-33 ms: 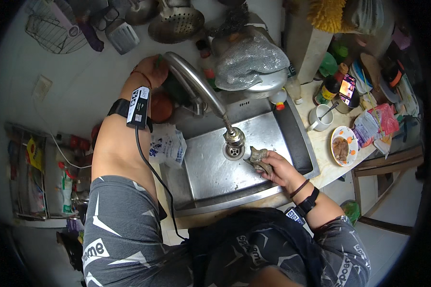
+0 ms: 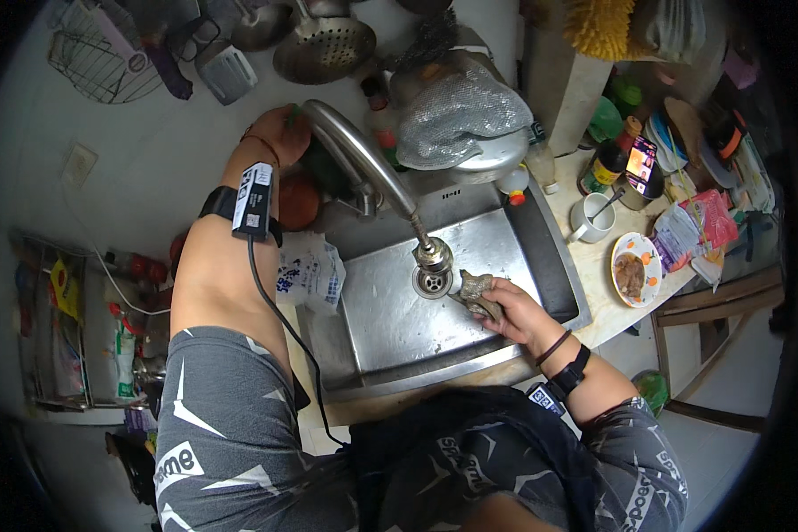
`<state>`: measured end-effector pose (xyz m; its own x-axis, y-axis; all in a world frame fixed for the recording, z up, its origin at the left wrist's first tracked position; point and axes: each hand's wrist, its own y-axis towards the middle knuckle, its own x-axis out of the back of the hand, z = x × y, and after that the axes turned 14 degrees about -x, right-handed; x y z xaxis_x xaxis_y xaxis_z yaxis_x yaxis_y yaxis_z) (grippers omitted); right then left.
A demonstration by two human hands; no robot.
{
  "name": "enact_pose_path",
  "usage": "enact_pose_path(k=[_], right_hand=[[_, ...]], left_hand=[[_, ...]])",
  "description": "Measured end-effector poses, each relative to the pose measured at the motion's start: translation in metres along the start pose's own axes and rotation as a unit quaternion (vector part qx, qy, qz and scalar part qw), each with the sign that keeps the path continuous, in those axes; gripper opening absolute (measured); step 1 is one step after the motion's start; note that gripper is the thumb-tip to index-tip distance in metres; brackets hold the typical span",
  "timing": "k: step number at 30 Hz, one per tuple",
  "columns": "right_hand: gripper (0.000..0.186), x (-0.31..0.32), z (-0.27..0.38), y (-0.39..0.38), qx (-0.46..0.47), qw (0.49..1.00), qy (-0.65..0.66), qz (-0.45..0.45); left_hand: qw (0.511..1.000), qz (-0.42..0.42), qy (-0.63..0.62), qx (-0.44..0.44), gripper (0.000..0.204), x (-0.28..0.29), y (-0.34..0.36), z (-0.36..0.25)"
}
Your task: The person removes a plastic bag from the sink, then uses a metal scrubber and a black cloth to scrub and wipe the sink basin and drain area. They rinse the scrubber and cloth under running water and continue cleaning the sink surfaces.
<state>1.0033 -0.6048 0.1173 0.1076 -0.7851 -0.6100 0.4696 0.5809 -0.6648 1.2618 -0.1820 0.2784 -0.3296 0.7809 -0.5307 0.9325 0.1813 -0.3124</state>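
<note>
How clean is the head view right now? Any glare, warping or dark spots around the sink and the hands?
Head view: fisheye warp bends the sink edges and the faucet; black vignette rings the frame. Soft glare on the steel basin, mild. The right hand with its scrubbing pad shows sharp and well lit; the left hand is dimmer, partly behind the faucet.

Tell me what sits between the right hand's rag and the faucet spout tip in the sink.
In the head view, only the round drain lies there, right under the faucet spout tip. The rag in the right hand sits just beside it on the steel sink floor.
</note>
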Motion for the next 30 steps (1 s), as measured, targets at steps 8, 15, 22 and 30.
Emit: enact_pose_path(k=[8,15,22,30], right_hand=[[0.022,-0.033,0.011,0.011,-0.031,0.998,0.059,0.015],[0.026,-0.042,0.014,0.038,-0.012,0.994,0.104,0.004],[0.03,-0.032,0.009,0.052,0.007,0.994,0.106,-0.005],[0.02,-0.053,-0.025,0.092,0.024,0.988,0.145,-0.047]], left_hand=[[0.995,0.01,-0.096,0.01,0.021,-0.008,-0.014,0.004],[0.997,-0.042,-0.056,-0.044,0.021,-0.015,-0.021,0.014],[0.974,-0.062,-0.155,-0.149,0.025,0.03,-0.089,0.081],[0.864,0.129,0.448,-0.191,0.037,0.052,-0.199,0.369]])
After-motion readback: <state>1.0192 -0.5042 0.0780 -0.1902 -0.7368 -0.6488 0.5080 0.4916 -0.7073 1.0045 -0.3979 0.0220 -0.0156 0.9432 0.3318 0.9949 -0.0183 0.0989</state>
